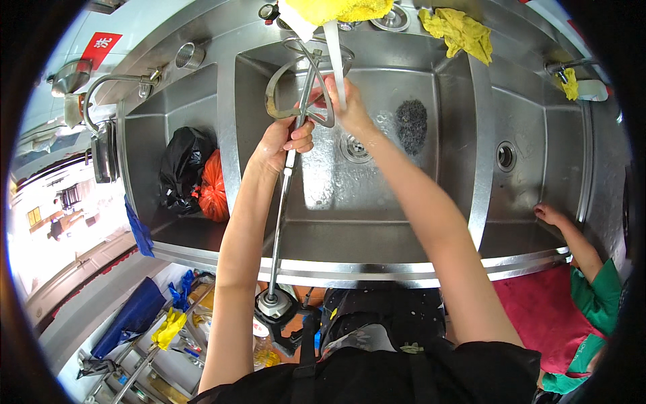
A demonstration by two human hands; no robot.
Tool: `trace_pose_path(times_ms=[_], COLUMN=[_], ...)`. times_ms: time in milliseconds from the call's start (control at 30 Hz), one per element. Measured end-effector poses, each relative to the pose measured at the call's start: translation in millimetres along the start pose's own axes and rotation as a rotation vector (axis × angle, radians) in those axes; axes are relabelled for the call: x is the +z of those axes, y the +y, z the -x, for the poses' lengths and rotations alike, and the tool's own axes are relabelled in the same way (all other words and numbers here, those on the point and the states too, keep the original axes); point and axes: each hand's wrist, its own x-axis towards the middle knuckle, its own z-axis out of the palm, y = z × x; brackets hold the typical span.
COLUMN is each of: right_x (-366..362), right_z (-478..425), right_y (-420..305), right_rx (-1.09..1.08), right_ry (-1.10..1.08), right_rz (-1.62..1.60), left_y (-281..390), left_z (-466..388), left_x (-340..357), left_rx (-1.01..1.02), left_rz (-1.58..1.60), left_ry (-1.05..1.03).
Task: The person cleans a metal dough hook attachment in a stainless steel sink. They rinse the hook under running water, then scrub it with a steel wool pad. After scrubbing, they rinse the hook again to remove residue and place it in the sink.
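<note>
Over the middle basin of a stainless-steel sink [330, 202], my left hand [282, 139] is closed around the metal shaft [281, 217] of a hand-held power mixer. The shaft slopes down to the mixer's motor body [275, 305], outside the sink's front edge. Beyond my left hand is the looped metal mixing paddle [275, 93], with brownish marks on one blade. My right hand [351, 108] is at the paddle's right side, its fingers partly hidden by a hoop. A pale column [334, 58], seemingly running water, comes down onto my right hand.
A dark scouring pad [411, 126] lies right of the drain [357, 149]. Black [184, 161] and orange plastic bags [213, 189] fill part of the left basin. Yellow cloths [462, 33] lie along the back ledge. Another person's hand [549, 214] is over the right basin.
</note>
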Motion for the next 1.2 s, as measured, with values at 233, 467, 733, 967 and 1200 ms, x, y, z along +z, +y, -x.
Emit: trace_pose_path(times_ms=[233,467,733,967,1200], right_x=[-63,-8,-101,-86,-97], right_z=[-26,24,-12,6,-42], right_y=[-32,6,-24,-19,-96], right_rx=[-0.015,0.103,0.083,0.149,0.128], right_ry=[-0.147,-0.047,-0.088,-0.178,-0.423], right_rz=[0.354,0.083,0.427,0.474,0.164], left_y=[2,-20,-38,-26,-43], left_z=[-7,-3,-15,-17,-12], left_x=[0,-5,-4,9,13], left_rx=[-0.049,0.034,-0.092,0.059,0.047], left_rz=[-0.053,-0.306,0.097,-0.129,-0.169], left_ry=[-0.048,0.404,-0.137,0.053,0.058])
